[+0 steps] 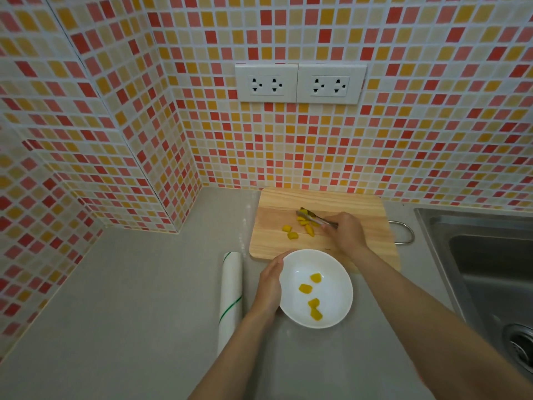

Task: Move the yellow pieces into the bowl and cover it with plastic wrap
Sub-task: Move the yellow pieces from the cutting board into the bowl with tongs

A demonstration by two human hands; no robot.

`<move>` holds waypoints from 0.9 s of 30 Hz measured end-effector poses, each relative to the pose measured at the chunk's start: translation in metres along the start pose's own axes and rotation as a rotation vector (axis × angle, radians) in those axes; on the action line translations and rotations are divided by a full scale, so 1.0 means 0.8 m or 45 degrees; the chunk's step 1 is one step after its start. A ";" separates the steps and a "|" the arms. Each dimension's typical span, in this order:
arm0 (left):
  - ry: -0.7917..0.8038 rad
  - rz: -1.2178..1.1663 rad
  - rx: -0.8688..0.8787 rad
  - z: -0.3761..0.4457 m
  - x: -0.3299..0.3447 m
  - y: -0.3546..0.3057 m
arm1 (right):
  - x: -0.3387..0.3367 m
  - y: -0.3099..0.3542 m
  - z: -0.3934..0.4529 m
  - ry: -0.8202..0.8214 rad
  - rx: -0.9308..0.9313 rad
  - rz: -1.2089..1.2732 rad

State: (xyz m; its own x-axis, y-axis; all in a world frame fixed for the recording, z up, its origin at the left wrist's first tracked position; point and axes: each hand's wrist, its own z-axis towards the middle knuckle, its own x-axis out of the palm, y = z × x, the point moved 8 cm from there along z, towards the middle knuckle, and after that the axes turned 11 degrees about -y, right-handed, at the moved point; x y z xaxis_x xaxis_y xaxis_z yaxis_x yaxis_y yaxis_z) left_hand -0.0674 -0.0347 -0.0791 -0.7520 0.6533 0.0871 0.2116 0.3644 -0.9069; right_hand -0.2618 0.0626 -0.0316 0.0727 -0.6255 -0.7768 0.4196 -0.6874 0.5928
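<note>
A white bowl stands on the grey counter just in front of the wooden cutting board. Three yellow pieces lie inside the bowl. Several more yellow pieces lie on the board. My left hand rests against the bowl's left rim and holds it. My right hand is over the board, shut on metal tongs whose tips are at the yellow pieces by the board's middle. A roll of plastic wrap lies on the counter to the left of the bowl.
A steel sink with a drain fills the right side. A metal handle sticks out at the board's right edge. Mosaic-tiled walls close the back and left, with two double sockets above the board.
</note>
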 end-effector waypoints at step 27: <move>0.006 -0.046 -0.006 -0.016 0.004 -0.012 | -0.122 -0.001 -0.119 -0.040 -0.139 0.197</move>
State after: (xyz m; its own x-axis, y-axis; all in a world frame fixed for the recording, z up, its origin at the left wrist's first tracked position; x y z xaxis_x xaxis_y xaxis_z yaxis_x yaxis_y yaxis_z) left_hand -0.0641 -0.0280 -0.0646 -0.7563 0.6427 0.1220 0.1873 0.3914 -0.9010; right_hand -0.1833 0.1592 0.0241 0.1168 -0.7331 -0.6701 0.5013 -0.5389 0.6769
